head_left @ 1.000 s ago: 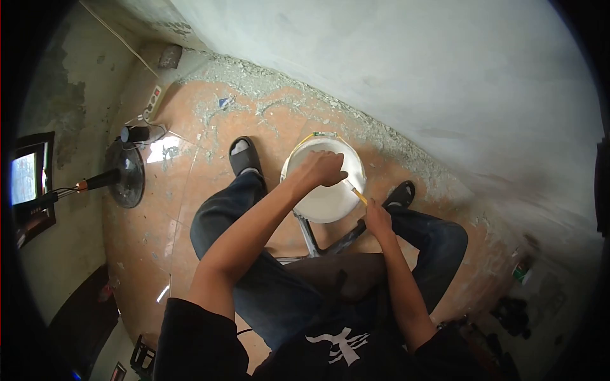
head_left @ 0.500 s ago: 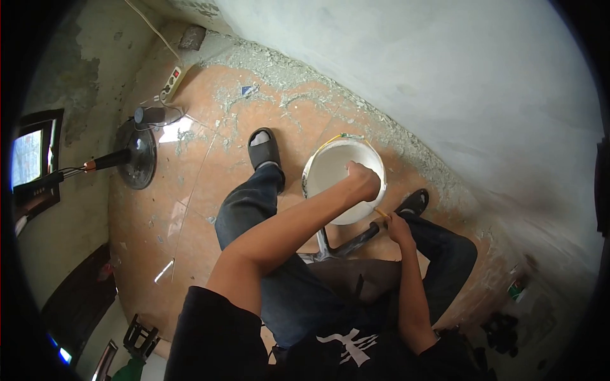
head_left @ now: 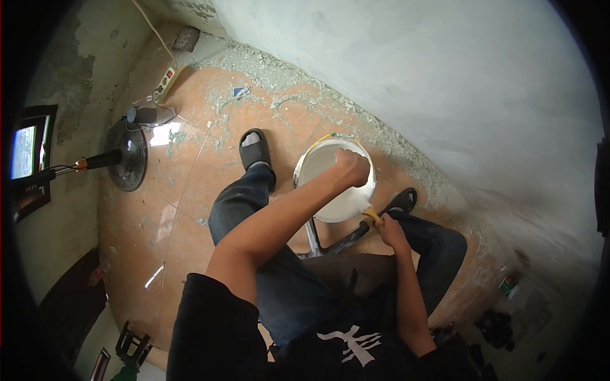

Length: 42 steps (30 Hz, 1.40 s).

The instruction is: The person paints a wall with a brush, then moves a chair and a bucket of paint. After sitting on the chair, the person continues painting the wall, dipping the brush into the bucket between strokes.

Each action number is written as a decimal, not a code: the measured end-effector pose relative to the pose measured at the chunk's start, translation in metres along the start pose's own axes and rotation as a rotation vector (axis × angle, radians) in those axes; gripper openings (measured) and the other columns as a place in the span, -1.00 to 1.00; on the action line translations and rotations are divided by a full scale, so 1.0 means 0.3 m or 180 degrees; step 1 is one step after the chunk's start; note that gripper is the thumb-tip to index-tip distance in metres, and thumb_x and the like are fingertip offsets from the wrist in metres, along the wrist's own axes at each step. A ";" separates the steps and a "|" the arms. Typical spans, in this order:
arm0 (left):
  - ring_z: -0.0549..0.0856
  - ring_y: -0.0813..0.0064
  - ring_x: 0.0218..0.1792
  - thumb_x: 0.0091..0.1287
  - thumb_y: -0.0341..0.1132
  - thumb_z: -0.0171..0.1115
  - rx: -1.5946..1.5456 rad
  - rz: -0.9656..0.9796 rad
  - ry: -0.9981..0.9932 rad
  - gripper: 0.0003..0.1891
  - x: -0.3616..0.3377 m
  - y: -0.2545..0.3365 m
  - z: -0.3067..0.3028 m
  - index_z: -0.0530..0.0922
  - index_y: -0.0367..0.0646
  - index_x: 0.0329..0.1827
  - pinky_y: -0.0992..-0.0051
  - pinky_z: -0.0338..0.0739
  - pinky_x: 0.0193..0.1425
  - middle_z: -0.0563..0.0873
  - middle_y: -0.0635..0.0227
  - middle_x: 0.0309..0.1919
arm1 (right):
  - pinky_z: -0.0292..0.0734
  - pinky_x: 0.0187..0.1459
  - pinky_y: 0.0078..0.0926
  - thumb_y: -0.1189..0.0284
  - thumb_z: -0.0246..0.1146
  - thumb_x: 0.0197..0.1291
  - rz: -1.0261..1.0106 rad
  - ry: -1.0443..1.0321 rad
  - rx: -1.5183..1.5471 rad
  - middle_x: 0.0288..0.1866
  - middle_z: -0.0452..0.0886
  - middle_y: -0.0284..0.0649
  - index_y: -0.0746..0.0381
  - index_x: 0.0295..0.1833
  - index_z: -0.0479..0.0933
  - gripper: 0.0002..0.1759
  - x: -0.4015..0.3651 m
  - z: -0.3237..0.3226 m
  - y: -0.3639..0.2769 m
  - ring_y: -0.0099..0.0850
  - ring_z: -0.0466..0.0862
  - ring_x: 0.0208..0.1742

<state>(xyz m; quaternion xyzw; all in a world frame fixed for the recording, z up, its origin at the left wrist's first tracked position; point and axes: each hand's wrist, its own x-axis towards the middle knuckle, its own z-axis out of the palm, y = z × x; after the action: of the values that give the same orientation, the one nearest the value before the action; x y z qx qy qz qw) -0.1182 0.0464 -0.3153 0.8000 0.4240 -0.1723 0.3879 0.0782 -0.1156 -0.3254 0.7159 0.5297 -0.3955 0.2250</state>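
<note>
A white bucket with a yellow rim edge or handle stands on the floor between my feet, its inside pale grey-white. Over its opening, my left hand is closed in a fist; whatever it grips is hidden. My right hand is lower right of the bucket, closed around a wooden-handled tool. The tool's flared end lies at the bucket's lower right rim, and its working end cannot be made out clearly.
Plaster scrapings lie along the base of the pale wall. A standing fan and a power strip are at left. Dark metal legs reach under the bucket's near side. My sandalled foot is left of the bucket.
The view has shifted slightly, moving the scene a little left. My left fist has risen slightly within the bucket's opening. More of the wooden-handled tool shows at the rim.
</note>
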 end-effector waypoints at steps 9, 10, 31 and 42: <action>0.62 0.18 -0.12 0.10 -0.12 0.09 -0.0167 0.0029 0.0089 -0.61 -0.037 -0.052 0.003 0.56 -0.24 -0.14 0.25 0.49 -0.05 0.63 0.10 -0.14 | 0.43 -0.14 -0.11 0.39 0.10 0.15 -0.0015 0.0062 -0.0271 -0.19 0.53 0.16 0.33 -0.09 0.28 -0.71 0.040 0.049 0.001 0.05 0.52 -0.09; 0.63 0.19 -0.12 0.10 -0.12 0.09 -0.0113 0.0001 0.0181 -0.61 -0.040 -0.062 0.008 0.56 -0.24 -0.14 0.25 0.49 -0.06 0.64 0.10 -0.15 | 0.44 -0.14 -0.12 0.41 0.08 0.16 0.0015 0.0145 -0.0531 -0.20 0.54 0.13 0.32 -0.09 0.30 -0.74 0.026 0.037 -0.032 0.02 0.54 -0.10; 0.63 0.22 -0.12 0.11 -0.16 0.08 -0.0047 0.0009 0.0275 -0.67 -0.052 -0.051 -0.026 0.60 -0.18 -0.17 0.29 0.50 -0.08 0.65 0.18 -0.15 | 0.51 -0.14 -0.21 0.45 0.00 0.15 0.0109 0.0131 -0.1041 -0.17 0.60 -0.05 0.25 -0.10 0.43 -0.78 0.087 0.098 -0.075 -0.09 0.60 -0.11; 0.52 0.23 0.11 0.18 -0.32 0.02 -0.0204 -0.0067 -0.0126 -0.64 -0.084 -0.019 -0.127 0.52 -0.09 0.06 0.16 0.37 0.09 0.54 0.26 0.08 | 0.47 -0.06 -0.19 0.37 -0.01 0.16 0.0388 -0.0020 -0.0699 -0.11 0.56 0.05 0.28 -0.08 0.45 -0.72 0.084 0.135 -0.064 -0.05 0.56 -0.05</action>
<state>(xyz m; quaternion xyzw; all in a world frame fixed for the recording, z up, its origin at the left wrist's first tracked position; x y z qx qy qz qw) -0.1395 0.0637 -0.2784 0.7791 0.4300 -0.1785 0.4198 0.0500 -0.1244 -0.3676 0.7166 0.5245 -0.3230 0.3273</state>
